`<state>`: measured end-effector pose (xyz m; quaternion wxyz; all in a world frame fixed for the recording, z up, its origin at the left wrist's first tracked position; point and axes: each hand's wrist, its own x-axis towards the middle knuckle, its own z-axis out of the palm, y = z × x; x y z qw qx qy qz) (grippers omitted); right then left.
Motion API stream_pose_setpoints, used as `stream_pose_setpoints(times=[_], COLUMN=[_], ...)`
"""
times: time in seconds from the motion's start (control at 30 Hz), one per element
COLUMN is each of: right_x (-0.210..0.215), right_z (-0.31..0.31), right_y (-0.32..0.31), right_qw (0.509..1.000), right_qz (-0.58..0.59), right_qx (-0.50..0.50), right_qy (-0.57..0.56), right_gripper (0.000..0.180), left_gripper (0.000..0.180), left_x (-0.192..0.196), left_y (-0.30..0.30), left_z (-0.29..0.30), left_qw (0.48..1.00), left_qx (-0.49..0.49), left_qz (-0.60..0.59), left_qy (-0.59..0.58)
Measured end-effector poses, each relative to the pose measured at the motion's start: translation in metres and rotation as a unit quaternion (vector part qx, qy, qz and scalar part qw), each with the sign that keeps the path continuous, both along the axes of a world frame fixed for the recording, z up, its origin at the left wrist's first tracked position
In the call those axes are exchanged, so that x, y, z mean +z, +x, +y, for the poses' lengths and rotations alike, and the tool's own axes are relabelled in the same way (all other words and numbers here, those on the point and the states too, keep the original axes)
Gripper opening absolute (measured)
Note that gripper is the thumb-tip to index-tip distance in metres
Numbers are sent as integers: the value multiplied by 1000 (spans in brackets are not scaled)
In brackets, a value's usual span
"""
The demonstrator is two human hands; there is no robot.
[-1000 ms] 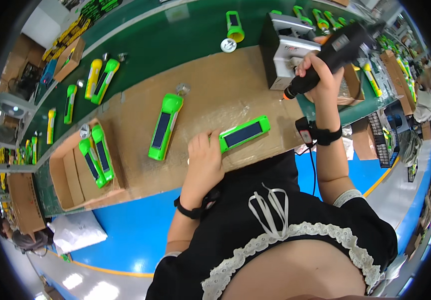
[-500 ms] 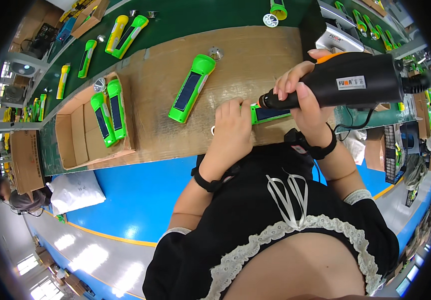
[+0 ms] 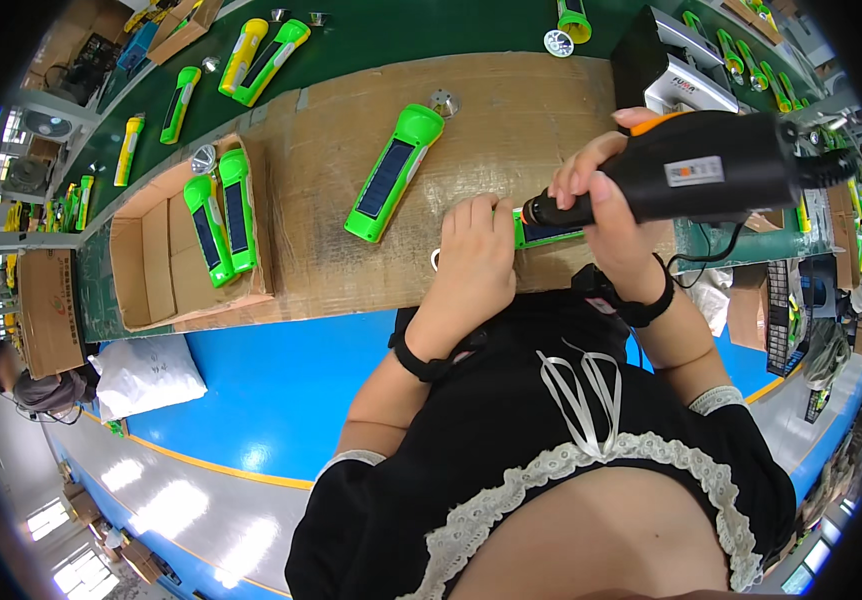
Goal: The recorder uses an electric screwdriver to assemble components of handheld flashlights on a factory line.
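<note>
My right hand (image 3: pixel 606 205) is wrapped round a black electric screwdriver (image 3: pixel 711 165) with an orange patch on top. The tool lies nearly level, and its tip points left, down at a green flashlight (image 3: pixel 541 238) with a dark solar panel. That flashlight lies near the cardboard's front edge, partly hidden by the tool and both hands. My left hand (image 3: pixel 476 250) is closed over its left end, fingers bent together, close beside the tool's tip. Whether the tip touches a screw is hidden. Further left, another green flashlight (image 3: pixel 394 175) lies slanted on the cardboard sheet (image 3: pixel 321 250).
At left, an open cardboard box (image 3: pixel 156 255) holds two green flashlights and a reflector (image 3: pixel 203 158). More green and yellow flashlights (image 3: pixel 243 55) lie on the green table behind. A grey-and-black machine (image 3: pixel 686 85) stands back right. The tool's cable (image 3: pixel 706 255) hangs beside my right wrist.
The view has shifted slightly, so the table's things appear a little further right. The screwdriver's rear end has moved slightly left and down. Both hands keep their grips.
</note>
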<state>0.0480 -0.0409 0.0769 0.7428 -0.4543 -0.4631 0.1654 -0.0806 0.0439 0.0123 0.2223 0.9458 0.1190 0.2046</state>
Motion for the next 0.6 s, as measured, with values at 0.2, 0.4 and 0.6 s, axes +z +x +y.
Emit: stream_pose_setpoints(times=[0.2, 0.4, 0.6], right_x=[-1, -5, -5], right_z=[16, 23, 23], right_y=[0, 2, 2], right_qw=[997, 996, 996], right_qz=[-46, -69, -57], right_qx=[-10, 40, 58], right_qy=[-61, -48, -47], right_gripper=[41, 38, 41], left_gripper=[59, 58, 56], left_x=[-2, -4, 1], left_y=[2, 4, 7], left_z=[2, 6, 4], left_qw=[1000, 998, 999], left_qx=[-2, -3, 5], left_qz=[-9, -22, 7], left_qy=[-24, -60, -35])
